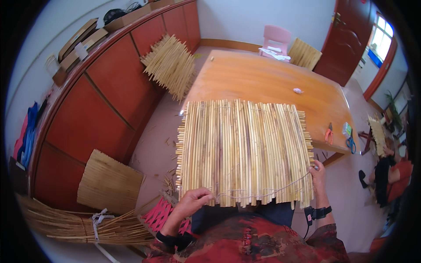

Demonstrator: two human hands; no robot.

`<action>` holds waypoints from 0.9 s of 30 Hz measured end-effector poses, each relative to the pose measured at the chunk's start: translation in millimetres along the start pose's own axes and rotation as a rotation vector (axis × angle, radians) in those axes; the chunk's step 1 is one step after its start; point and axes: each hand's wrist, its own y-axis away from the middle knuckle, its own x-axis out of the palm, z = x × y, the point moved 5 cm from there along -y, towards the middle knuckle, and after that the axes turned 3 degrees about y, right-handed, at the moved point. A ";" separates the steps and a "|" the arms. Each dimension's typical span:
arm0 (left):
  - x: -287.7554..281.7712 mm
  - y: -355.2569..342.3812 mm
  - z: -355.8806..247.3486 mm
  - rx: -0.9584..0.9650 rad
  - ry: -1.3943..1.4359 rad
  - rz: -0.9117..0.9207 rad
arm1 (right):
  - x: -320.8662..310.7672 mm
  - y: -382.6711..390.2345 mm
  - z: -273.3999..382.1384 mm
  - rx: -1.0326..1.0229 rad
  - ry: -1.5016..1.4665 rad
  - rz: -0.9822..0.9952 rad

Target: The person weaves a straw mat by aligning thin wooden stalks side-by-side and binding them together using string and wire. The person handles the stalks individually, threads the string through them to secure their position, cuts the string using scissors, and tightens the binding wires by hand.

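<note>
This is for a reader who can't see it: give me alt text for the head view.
A person handles a stick mat overlapping an orange table: right grip pinching a cord at the mat's right edge, left grip by its near-left corner. Pliers and scissors lie on the table's right side.

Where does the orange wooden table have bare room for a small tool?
The middle of the wooden table looks bare, from the pale stick mat to the far edge, left of the small pinkish lump. The near right corner is crowded: orange-handled pliers, blue scissors, green-white packet.

Red cabinets [114, 83]; pale, perhaps tiled floor [344, 188]
</note>
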 end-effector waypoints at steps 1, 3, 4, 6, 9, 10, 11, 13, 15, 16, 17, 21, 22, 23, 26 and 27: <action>5.1 -1.6 1.3 0.016 0.026 0.044 | -1.8 -10.0 4.0 -0.039 0.060 -0.023; 15.7 -5.8 1.9 0.012 0.080 0.091 | 3.8 -17.5 27.2 -0.079 0.189 -0.062; 21.8 -7.5 3.1 0.003 0.088 0.079 | 6.4 -23.4 28.0 -0.079 0.193 -0.045; 34.9 -13.4 -1.3 0.043 0.098 0.159 | 0.2 -36.3 24.6 -0.076 0.179 -0.078; 48.9 -19.5 -17.7 0.152 0.030 0.208 | -8.5 -42.3 7.9 -0.068 0.205 0.008; 53.2 -19.7 -18.7 0.184 0.017 0.226 | -8.3 -38.9 4.9 -0.078 0.177 0.067; 55.0 -21.1 -17.7 0.180 0.021 0.229 | -14.9 -33.6 2.7 -0.072 0.181 0.068; 59.6 -25.2 -16.5 0.155 -0.030 0.290 | -26.3 -6.2 40.2 -0.159 0.520 0.074; 67.3 -27.3 -20.7 0.208 -0.030 0.307 | -25.5 34.7 87.9 -0.163 0.326 0.185; 73.2 -30.0 -24.5 0.269 -0.028 0.330 | -19.9 60.9 116.7 -0.171 0.134 0.282; 78.7 -29.1 -28.5 0.263 -0.032 0.357 | -3.6 85.7 149.4 -0.232 0.177 0.406; 88.8 -21.8 -57.8 0.311 -0.094 0.368 | 91.8 160.6 199.8 -0.541 0.066 0.954; 85.5 -19.5 -69.2 0.326 -0.052 0.330 | 107.6 171.0 196.2 -0.493 -0.006 0.996; 83.8 -7.7 -82.7 0.356 -0.154 0.340 | 107.0 179.7 191.8 -0.330 0.003 1.036; 56.4 -4.7 -73.3 0.306 -0.248 0.243 | 100.0 172.5 192.8 -0.441 -0.149 1.089; 44.1 -2.4 -64.7 0.244 -0.165 0.176 | 99.2 171.7 188.2 -0.433 -0.149 1.064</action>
